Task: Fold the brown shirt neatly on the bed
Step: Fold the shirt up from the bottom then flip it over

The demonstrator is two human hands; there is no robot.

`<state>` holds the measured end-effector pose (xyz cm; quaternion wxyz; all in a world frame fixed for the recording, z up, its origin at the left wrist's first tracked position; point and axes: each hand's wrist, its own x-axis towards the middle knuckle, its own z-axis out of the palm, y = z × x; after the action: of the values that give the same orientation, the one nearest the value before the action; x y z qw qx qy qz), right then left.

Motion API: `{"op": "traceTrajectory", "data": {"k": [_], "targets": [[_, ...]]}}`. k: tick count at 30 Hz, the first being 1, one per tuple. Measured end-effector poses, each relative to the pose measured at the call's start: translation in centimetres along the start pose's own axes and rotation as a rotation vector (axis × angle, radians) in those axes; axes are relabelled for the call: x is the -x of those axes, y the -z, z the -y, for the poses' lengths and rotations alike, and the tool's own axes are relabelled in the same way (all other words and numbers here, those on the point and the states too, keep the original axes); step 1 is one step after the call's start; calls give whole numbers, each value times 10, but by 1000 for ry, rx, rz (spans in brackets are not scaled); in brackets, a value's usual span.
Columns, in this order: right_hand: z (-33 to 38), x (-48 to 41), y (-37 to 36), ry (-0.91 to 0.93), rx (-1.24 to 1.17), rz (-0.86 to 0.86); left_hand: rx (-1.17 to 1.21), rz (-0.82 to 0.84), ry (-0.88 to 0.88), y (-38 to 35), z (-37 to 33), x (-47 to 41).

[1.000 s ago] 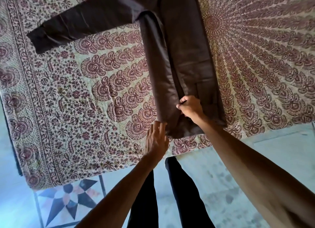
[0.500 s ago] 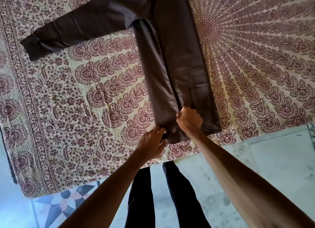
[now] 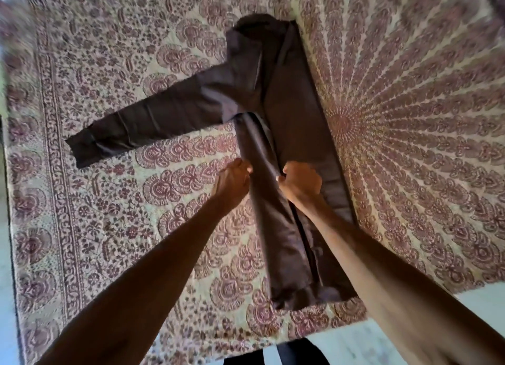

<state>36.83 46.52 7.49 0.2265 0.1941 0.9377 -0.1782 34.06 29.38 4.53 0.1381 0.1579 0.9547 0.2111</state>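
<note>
Brown shirt (image 3: 296, 113) lies flat on the bed (image 3: 114, 228), over a printed maroon-and-cream bedspread (image 3: 410, 151). Its hem sits at the near edge and its collar points toward the far side. The body is folded lengthwise into a long narrow strip, and one sleeve (image 3: 153, 125) stretches out toward the bed's left edge. The person leans over from the near edge with both arms out. The left hand (image 3: 232, 183) has its fingers curled, pinching the strip's left edge about halfway up. The right hand (image 3: 300, 184) is a tight fist, grasping the inner fold of cloth just beside it.
</note>
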Motion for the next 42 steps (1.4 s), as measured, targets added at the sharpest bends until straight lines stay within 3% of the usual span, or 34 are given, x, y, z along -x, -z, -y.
{"op": "traceTrajectory", "data": {"k": [6,10,13,19,26,30,34,38,42], "targets": [[49,-74,29,52,-20,-116,25,-95,12,43,23,-107],[67,-119,30,215,34,-257,-4,-197,-12,52,44,-161],[75,-149,28,363,116,-257,-53,-236,-24,56,55,-199],[69,-176,21,488,163,-253,-286,-150,-183,74,53,-285],[63,-204,27,650,135,-267,-397,53,-59,101,58,-355],[58,-220,30,741,118,-235,-470,23,6,115,79,-370],[52,-228,27,708,110,-272,-544,28,87,116,94,-379],[45,-228,19,642,115,-338,-456,-4,149,106,96,-380],[47,-220,17,593,92,-379,-96,-174,202,90,98,-363]]}}
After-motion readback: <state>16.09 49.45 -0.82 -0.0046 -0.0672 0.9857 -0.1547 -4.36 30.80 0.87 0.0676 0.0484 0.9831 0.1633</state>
